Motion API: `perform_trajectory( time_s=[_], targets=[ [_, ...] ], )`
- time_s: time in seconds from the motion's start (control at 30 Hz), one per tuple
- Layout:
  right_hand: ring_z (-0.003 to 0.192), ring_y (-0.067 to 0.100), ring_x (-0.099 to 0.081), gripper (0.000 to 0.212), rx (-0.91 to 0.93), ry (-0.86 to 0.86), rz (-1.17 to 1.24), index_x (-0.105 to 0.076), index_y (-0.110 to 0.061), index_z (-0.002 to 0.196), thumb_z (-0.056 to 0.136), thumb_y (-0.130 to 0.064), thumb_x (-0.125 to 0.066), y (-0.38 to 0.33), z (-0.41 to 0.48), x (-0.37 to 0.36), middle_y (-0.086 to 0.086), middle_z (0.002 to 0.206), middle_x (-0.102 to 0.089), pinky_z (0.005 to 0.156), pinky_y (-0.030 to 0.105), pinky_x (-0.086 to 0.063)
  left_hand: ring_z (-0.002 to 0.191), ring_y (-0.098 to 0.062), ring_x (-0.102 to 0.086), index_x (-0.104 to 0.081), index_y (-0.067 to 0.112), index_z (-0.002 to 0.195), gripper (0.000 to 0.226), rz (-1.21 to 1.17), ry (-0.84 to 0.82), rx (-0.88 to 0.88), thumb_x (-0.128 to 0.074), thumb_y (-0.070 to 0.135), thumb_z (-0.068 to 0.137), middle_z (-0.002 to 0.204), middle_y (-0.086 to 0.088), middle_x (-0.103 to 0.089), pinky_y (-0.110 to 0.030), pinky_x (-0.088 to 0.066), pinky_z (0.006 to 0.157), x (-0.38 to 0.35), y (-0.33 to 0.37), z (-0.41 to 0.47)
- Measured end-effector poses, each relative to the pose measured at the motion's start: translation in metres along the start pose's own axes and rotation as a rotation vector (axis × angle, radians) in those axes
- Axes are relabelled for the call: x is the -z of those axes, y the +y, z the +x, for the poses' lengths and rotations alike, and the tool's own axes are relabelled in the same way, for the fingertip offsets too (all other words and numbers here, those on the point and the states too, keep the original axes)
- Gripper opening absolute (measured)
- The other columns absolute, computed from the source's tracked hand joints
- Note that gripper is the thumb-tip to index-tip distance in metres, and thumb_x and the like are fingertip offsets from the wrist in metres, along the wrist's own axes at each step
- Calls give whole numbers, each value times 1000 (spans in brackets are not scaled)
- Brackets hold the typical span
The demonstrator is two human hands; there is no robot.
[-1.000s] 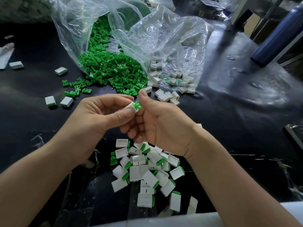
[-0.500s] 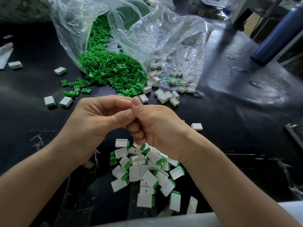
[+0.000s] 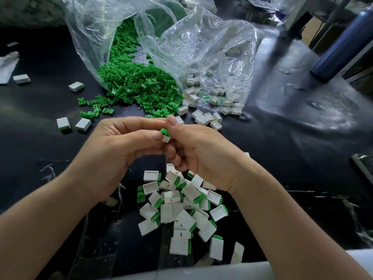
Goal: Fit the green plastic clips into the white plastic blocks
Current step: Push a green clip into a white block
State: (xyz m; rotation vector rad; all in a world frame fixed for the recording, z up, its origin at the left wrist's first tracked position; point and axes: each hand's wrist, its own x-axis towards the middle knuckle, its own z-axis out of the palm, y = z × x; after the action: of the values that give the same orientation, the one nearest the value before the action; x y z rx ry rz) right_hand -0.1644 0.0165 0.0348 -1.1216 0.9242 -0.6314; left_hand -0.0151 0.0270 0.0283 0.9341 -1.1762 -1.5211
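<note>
The left hand (image 3: 119,150) pinches a small white block (image 3: 166,139) with a green clip (image 3: 163,131) sticking out on top. The right hand (image 3: 201,156) pinches the same block. Loose green clips (image 3: 137,85) lie past the hands. Filled blocks (image 3: 181,209) lie under them.

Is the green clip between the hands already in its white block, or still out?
In, at least partly: the green clip caps the white block pinched between left hand and right hand. Whether fully seated, cannot tell.
</note>
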Motion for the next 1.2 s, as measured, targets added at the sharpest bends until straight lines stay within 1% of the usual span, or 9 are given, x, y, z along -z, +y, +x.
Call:
perform_trajectory(
  time_s=[0.27, 0.5, 0.63, 0.7, 0.77, 0.83, 0.9, 1.1, 1.2],
  targets=[
    [49, 7, -43, 43, 30, 22, -219, -51, -16, 63, 97, -36, -33, 1, -3, -2, -5, 56, -52, 47, 17, -33, 53, -26, -64, -72, 2, 84, 26, 49, -53, -31, -66, 7, 60, 62, -17, -67, -26, -54, 55, -2, 1, -1],
    [47, -2, -40, 37, 64, 72, -309, -52, -16, 72, 99, -32, -33, 1, -5, -4, -4, 63, -44, 48, 9, -34, 58, -28, -69, -76, 8, 78, 26, 14, -37, 7, -71, 15, 53, 69, -19, -70, -24, -55, 57, -2, -2, 1],
    [58, -1, -40, 43, 77, 132, -415, -59, -8, 116, 98, -37, -32, 7, -1, -6, -15, 65, -41, 58, 16, -30, 73, -24, -72, -76, 9, 75, 18, 9, 17, 22, -68, 7, 59, 85, -13, -74, -24, -56, 63, 1, -5, 2],
    [62, -3, -38, 43, 101, 154, -457, -56, -9, 122, 99, -35, -31, 7, -1, -10, -19, 67, -38, 60, 18, -28, 78, -22, -72, -76, 10, 73, 20, 10, 33, 31, -71, 4, 55, 89, -10, -74, -23, -56, 65, 2, -6, 2],
    [68, -3, -42, 43, 112, 181, -510, -56, -10, 123, 99, -34, -31, 6, -1, -13, -16, 72, -44, 64, 19, -33, 79, -20, -72, -76, 8, 73, 23, -7, 48, 33, -70, 8, 50, 90, -8, -74, -23, -56, 65, 1, -6, 2],
    [92, 8, -54, 42, 120, 212, -545, -56, -12, 122, 99, -36, -30, 6, -1, -16, -3, 97, -60, 83, 32, -43, 79, -19, -71, -75, 6, 72, 23, -31, 53, 33, -64, 12, 53, 90, -7, -74, -22, -56, 64, 1, -5, 2],
    [110, 18, -51, 41, 115, 237, -557, -56, -13, 120, 99, -37, -30, 7, -2, -17, 5, 118, -58, 96, 42, -40, 80, -19, -71, -75, 6, 71, 21, -50, 46, 34, -61, 10, 56, 91, -6, -74, -21, -56, 64, 0, -4, 2],
    [109, 23, -51, 39, 142, 257, -569, -55, -11, 117, 99, -34, -30, 8, -1, -19, 8, 116, -58, 95, 44, -39, 80, -17, -71, -75, 6, 69, 20, -65, 37, 14, -61, 4, 55, 90, -6, -74, -20, -55, 64, 0, -6, 2],
    [107, 23, -51, 38, 153, 270, -578, -54, -11, 117, 99, -34, -30, 9, -1, -21, 8, 113, -59, 93, 44, -39, 80, -15, -71, -76, 14, 71, 19, -32, 22, 3, -66, 11, 55, 88, -2, -75, -20, -55, 65, 3, -7, 2]
  ],
)
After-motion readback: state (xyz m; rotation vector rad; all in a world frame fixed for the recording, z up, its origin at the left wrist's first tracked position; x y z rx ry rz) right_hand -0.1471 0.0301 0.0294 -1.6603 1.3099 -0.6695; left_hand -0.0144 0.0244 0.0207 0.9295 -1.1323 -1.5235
